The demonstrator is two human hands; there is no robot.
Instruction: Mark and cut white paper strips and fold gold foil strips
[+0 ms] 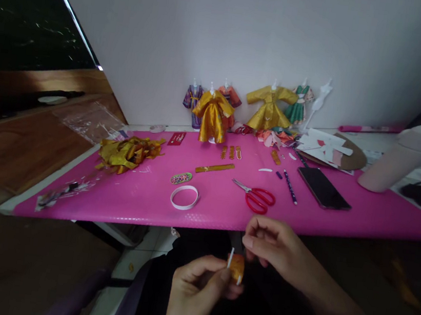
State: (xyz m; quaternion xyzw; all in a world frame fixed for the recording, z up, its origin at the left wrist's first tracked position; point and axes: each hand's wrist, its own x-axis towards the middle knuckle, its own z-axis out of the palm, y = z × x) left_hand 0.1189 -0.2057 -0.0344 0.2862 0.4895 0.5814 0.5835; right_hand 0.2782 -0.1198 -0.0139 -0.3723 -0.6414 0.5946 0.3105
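Note:
Below the table's front edge, my left hand (199, 288) pinches a small piece of golden fabric (236, 268) between thumb and fingers. A narrow white strip (231, 258) stands up along the fabric's left side, under the same thumb. My right hand (274, 246) is a little above and to the right, apart from the fabric. Its thumb and forefinger are pressed together; anything between them is too small to make out. Red-handled scissors (258, 199) lie on the pink table cover (142, 203) just beyond my right hand, and a white ring (184, 197) lies left of them.
Miniature golden dresses (213, 114) stand on small forms against the wall. Golden fabric scraps (129, 153) are heaped at the left. A golden strip (215, 168), a pen (290, 187), a phone (324, 188) and a pale bottle (402, 162) also occupy the table.

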